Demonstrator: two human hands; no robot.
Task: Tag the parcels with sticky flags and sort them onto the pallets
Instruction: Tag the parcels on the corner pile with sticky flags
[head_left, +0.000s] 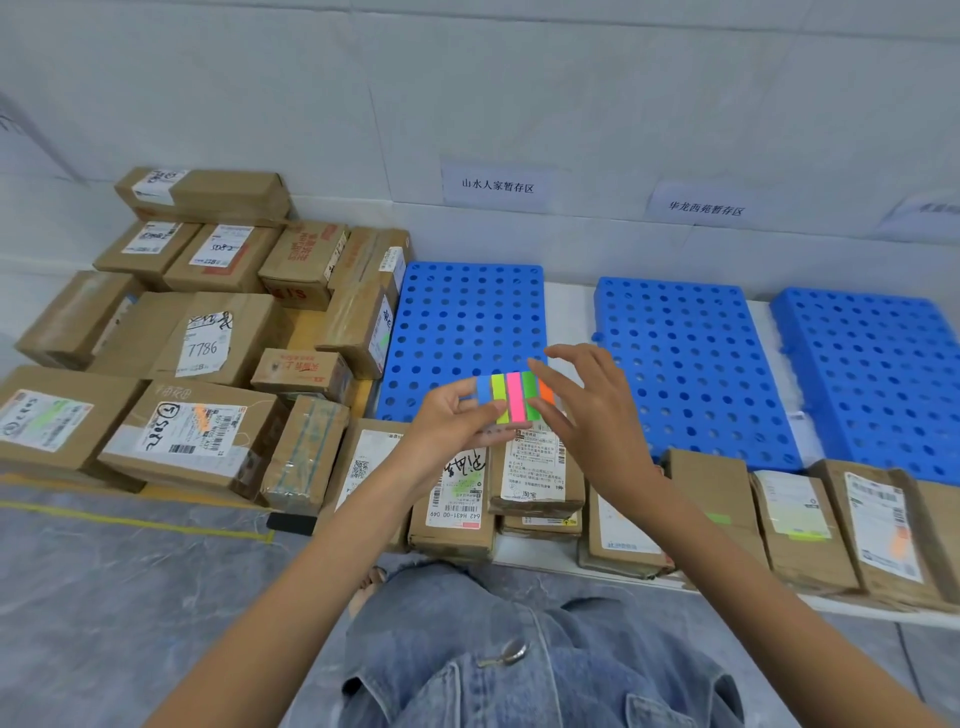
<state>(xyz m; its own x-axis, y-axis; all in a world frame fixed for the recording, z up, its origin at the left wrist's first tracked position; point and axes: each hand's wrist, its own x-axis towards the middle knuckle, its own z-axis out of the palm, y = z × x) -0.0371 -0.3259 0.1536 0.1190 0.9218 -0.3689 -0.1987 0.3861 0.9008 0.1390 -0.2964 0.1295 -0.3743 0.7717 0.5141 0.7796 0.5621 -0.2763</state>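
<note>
The left hand (457, 415) pinches a sticky flag pad (511, 397) over the near edge of the leftmost blue pallet (467, 312). The right hand (592, 410), fingers loosely spread, touches the pad's orange end; I cannot tell if it pinches. Labelled parcels (530, 467) lie just before that pallet.

Matt brown cardboard parcels (208, 441) – smooth blue perforated plastic pallets (467, 322)
</note>
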